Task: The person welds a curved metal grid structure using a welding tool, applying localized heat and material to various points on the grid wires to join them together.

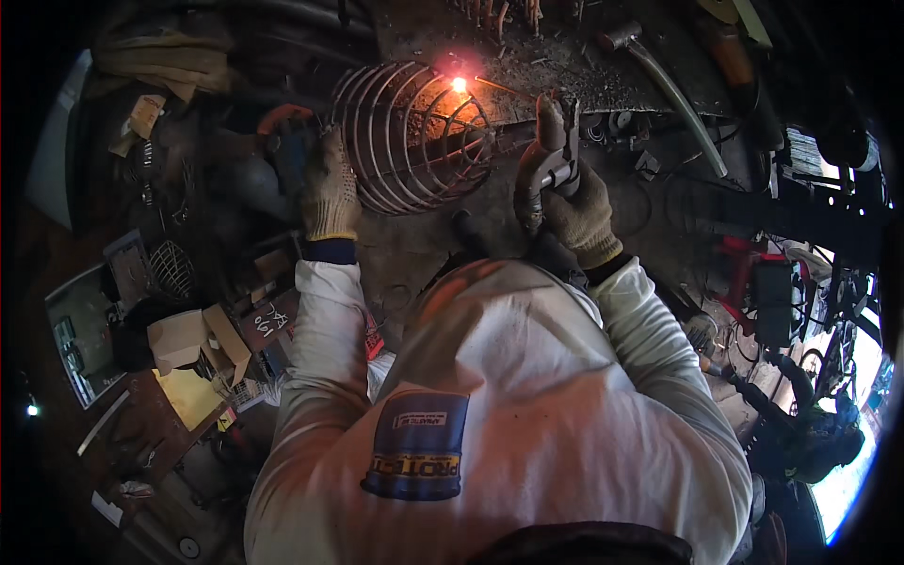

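Observation:
A barrel-shaped cage of curved metal bars [407,141] lies on its side at the workbench edge, its narrowing end toward the right. My left hand [330,193], in a knit work glove, grips the cage's left rim; its fingertips are partly hidden. My right hand [584,217], gloved too, is closed around a welding electrode holder [554,151]. From the holder a thin welding rod [508,88] points left to a bright glowing spot [460,85] at the cage's far upper side. Orange light falls on the nearby bars.
A hammer [673,94] lies on the dirty bench [565,61] at the far right, near an orange-bodied tool [730,55]. At left are an open cardboard box [184,341] and a smaller wire cage [172,268]. Another person [819,438] is at the right edge.

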Available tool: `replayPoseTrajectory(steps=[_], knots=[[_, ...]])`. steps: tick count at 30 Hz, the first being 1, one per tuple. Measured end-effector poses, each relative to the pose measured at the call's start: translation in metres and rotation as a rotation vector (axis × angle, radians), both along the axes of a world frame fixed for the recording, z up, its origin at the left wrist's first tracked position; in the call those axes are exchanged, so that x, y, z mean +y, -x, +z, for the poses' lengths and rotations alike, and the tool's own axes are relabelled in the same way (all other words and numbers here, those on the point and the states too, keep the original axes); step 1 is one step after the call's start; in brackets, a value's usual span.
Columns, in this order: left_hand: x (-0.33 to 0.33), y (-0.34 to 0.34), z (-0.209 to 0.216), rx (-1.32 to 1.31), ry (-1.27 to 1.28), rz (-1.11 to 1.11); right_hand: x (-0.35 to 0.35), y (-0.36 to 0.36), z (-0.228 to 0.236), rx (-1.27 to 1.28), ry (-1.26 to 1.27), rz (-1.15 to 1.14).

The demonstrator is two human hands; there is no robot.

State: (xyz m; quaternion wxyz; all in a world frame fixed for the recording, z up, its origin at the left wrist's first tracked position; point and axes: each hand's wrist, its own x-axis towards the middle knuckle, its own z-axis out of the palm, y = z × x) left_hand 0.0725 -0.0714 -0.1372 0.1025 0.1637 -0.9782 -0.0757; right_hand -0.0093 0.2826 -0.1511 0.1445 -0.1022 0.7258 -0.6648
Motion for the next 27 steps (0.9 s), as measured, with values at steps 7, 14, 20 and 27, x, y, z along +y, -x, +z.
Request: replayPoseTrajectory(steps=[7, 14, 20, 27], knots=[[0.019, 0.019, 0.031, -0.046, -0.472, 0.301, 0.0, 0.001, 0.009, 0.041, -0.069, 0.019], [0.022, 0.011, 0.023, 0.145, -0.646, 0.349, 0.003, 0.0, 0.016, 0.065, -0.026, 0.014], [0.027, 0.016, 0.038, 0.295, -0.618, 0.339, 0.004, -0.003, 0.015, 0.073, 0.021, 0.02], [0.039, 0.02, 0.059, 0.015, -0.653, 0.369, 0.003, -0.003, 0.008, 0.108, -0.048, 0.044]])
